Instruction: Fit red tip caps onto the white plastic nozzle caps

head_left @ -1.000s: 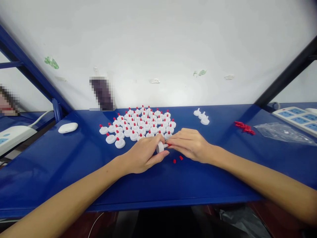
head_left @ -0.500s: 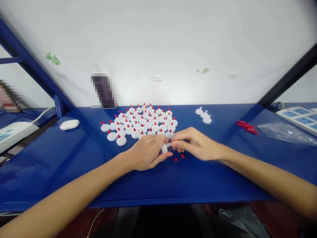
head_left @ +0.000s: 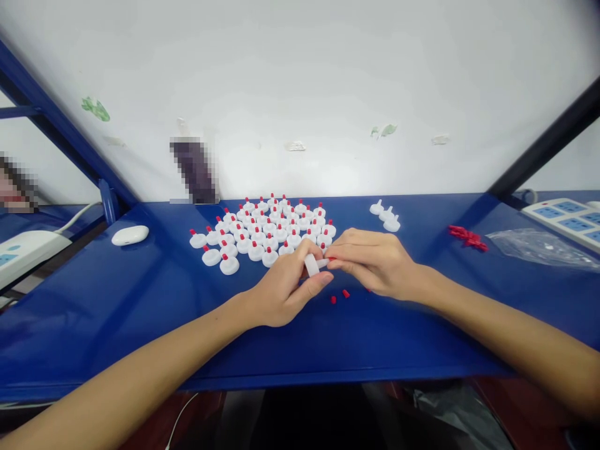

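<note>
My left hand (head_left: 285, 284) grips a white nozzle cap (head_left: 310, 265) by its round base, the spout pointing right. At the spout's end, my right hand (head_left: 375, 262) pinches a small red tip cap (head_left: 331, 259), mostly hidden by the fingers. Loose red tip caps (head_left: 345, 294) lie on the table just below the hands. Behind my left hand stands a cluster of white nozzle caps (head_left: 256, 251) with red tips on their spouts. A few white nozzle caps with bare spouts (head_left: 392, 223) sit at the back, right of the cluster.
A pile of red tip caps (head_left: 467, 238) lies on the blue table (head_left: 328, 350) at right, beside a clear plastic bag (head_left: 539, 249). Power strips (head_left: 565, 215) stand at both sides. A white case (head_left: 130, 235) is at left; a phone-like object (head_left: 197, 172) leans on the wall.
The right hand shifted off the spout's end and came back with a red tip cap between its fingers. Another loose red piece now shows beneath the right hand.
</note>
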Tool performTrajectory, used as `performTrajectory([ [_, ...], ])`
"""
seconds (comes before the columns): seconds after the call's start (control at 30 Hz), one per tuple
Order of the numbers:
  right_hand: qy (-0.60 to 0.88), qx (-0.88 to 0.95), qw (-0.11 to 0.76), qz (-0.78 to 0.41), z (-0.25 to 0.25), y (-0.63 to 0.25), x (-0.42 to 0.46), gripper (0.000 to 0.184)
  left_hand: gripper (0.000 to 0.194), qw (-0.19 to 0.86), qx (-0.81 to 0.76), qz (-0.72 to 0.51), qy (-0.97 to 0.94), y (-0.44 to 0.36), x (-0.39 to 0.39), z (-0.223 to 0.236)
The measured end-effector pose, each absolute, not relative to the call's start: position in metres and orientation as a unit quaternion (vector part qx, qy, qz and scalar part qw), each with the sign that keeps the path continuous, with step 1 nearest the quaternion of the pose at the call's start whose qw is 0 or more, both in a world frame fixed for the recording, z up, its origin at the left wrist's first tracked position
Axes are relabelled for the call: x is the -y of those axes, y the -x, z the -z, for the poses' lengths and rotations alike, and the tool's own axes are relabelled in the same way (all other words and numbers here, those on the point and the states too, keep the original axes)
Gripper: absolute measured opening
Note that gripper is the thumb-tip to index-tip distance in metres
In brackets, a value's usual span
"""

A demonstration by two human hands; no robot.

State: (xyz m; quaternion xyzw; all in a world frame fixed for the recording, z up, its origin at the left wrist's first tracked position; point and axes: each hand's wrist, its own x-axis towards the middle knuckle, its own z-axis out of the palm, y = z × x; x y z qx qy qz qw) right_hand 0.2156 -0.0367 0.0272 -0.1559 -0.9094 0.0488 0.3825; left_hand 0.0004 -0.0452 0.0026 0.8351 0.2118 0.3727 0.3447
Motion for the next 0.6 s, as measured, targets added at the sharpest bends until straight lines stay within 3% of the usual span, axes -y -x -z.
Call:
performTrajectory([
  [0.27,0.165,0.935,0.310,0.049,-0.0195,-0.2113,0.0338,0.019,0.038,0.396,-0.267,-0.342,-0.809,0.0033,0.0434,-0.0070],
  [0.47,0.158,0.935,0.290,0.131,-0.0171,-0.2105,0.0336,0.027,0.048,0.545,-0.257,-0.327,-0.728,-0.0038,0.0480,-0.0048],
  [0.6,0.147,0.931,0.331,0.052,-0.0172,-0.2095,0.0374,0.027,0.041,0.466,-0.250,-0.358,-0.770,-0.0031,0.0499,-0.0049],
])
